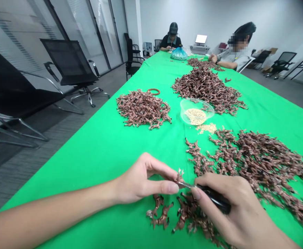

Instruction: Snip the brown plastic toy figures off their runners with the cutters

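Between the thumb and forefinger of my left hand (143, 180) I pinch a small brown reindeer figurine (179, 175), its pale antlers sticking up and its body mostly hidden. My right hand (231, 200) is wrapped round the black handle of a tool with a slim metal shaft (213, 199). The shaft's tip meets the figurine at my left fingertips; the tip's shape is too small to tell. Just below my hands, several loose figurines (163, 215) lie on the green cloth (94, 152), and more are partly covered by my right hand.
A larger heap of figurines (268, 162) spreads to the right. Beyond stand another pile (143, 109), a big mound (205, 88) and a clear plastic bowl (184, 114) of small tan pieces, some spilled beside it. Two people sit farther along; office chairs (68, 62) stand left.
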{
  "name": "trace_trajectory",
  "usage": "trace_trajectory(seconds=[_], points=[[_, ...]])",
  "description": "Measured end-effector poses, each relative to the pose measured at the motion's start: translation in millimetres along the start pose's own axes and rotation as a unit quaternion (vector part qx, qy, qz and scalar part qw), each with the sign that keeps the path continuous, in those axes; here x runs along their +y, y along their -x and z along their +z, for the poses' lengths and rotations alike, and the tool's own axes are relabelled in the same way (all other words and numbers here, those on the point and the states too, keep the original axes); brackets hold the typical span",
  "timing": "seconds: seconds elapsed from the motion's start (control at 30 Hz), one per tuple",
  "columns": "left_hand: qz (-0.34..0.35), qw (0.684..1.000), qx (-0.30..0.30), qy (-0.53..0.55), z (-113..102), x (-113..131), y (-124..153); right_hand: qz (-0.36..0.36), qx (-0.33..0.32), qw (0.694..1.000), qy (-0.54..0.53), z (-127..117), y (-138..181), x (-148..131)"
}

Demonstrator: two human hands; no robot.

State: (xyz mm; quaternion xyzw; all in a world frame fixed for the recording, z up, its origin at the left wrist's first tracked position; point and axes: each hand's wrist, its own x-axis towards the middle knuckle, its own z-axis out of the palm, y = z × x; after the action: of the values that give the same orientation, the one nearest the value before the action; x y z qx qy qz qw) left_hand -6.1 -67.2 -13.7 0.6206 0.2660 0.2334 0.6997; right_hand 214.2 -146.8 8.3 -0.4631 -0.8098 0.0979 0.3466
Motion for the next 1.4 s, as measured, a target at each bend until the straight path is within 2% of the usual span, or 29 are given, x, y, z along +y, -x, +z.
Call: trace_trajectory(seconds=[0.17, 0.33, 0.5, 0.67, 1.1, 1.4], points=[[-0.002, 1.000, -0.009, -0.002, -0.7, -2.0, 0.3, 0.047, -0.050, 0.998, 0.012, -3.3, 2.8, 1.6], [-0.003, 0.999, 0.015, 0.038, -0.3, -2.6, -1.3, 0.061, -0.026, 0.998, -0.006, -3.7, 5.2, 6.3], [-0.005, 0.996, 0.026, 0.080, 1.1, -5.1, -0.9, -0.057, 0.056, 0.995, 0.062, 0.3, 7.1, 14.1], [-0.012, 0.997, 0.033, 0.066, 1.8, -4.3, 0.0, -0.109, 0.069, 0.981, 0.145, 5.4, 9.2, 17.2], [0.001, 0.998, 0.034, 0.061, 2.3, -7.4, -1.2, -0.026, 0.041, 0.999, -0.008, 8.9, 8.2, 16.5], [0.001, 0.997, 0.049, 0.054, 3.1, -6.1, -1.4, -0.016, 0.025, 0.999, -0.022, 13.1, 9.9, 17.7]])
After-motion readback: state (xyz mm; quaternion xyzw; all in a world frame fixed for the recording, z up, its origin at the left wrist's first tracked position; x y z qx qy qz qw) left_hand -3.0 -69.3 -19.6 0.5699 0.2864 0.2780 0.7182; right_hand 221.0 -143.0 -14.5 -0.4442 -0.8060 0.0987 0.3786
